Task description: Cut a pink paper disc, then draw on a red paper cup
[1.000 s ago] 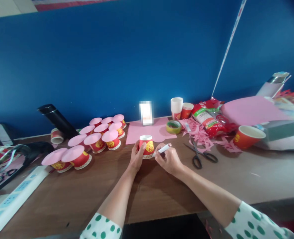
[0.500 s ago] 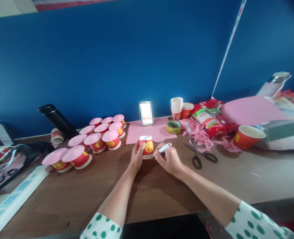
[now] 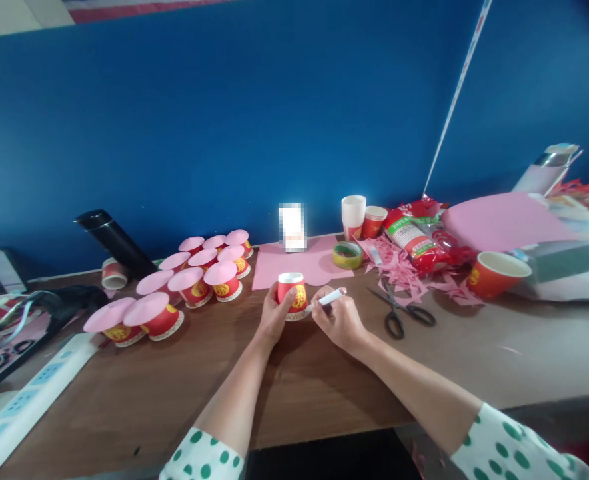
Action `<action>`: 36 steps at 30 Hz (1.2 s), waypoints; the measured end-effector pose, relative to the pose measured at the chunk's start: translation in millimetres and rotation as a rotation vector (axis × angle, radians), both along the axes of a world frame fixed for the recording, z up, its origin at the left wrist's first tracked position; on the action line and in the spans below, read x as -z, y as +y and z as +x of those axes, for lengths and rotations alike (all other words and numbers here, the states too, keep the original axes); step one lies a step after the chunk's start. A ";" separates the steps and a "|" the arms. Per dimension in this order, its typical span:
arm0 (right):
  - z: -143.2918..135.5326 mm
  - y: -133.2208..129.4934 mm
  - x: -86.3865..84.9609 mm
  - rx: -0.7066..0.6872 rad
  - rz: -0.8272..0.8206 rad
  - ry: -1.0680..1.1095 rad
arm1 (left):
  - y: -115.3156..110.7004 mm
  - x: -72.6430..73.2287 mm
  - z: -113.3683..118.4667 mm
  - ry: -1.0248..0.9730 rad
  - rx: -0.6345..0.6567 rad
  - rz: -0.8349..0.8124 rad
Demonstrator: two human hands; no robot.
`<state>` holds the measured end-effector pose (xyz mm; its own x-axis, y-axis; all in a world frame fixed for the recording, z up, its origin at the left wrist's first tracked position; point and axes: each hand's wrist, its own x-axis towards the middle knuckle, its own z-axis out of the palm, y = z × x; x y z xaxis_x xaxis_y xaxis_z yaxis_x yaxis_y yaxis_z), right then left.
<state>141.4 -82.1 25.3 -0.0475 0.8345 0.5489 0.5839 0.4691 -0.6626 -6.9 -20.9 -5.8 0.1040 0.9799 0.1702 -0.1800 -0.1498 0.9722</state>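
Note:
A red paper cup [image 3: 285, 291] with a yellow emblem stands in front of me on a white scalloped base. My left hand [image 3: 273, 313] is wrapped round its left side, thumb across the front. In my right hand [image 3: 342, 323] a white pen [image 3: 332, 297] is gripped; its tip end is hidden by the fingers, which are close to the cup's lower right edge. Behind the cup lies a sheet of pink paper [image 3: 269, 267]. To the left stand several red cups [image 3: 166, 321] on similar bases, topped with pink paper discs [image 3: 147, 309].
Black-handled scissors [image 3: 394, 323] lie right of my right hand. Beyond them are shredded pink paper [image 3: 399, 267], a roll of tape [image 3: 347, 255], stacked paper cups [image 3: 354, 212] and a tilted red cup [image 3: 494, 283]. A white power strip [image 3: 39, 397] and a black flask [image 3: 114, 241] are at left.
The cup has turned slightly in my left hand, its emblem shifting a little to the right. My right hand stays close beside it, still holding the pen.

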 end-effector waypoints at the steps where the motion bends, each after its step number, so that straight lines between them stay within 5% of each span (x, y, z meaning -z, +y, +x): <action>1: 0.2 0.0 -0.2 0.004 0.003 -0.002 | -0.2 0.2 -0.1 0.000 0.003 0.001; 36: -1.1 2.5 3.5 -0.007 -0.034 -0.040 | -6.2 -5.1 2.5 -0.075 0.035 -0.021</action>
<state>140.3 -79.6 21.8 -0.0751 0.8520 0.5181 0.6072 0.4513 -0.6540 -4.5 -27.1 -0.8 0.1259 0.9794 0.1582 -0.2571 -0.1218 0.9587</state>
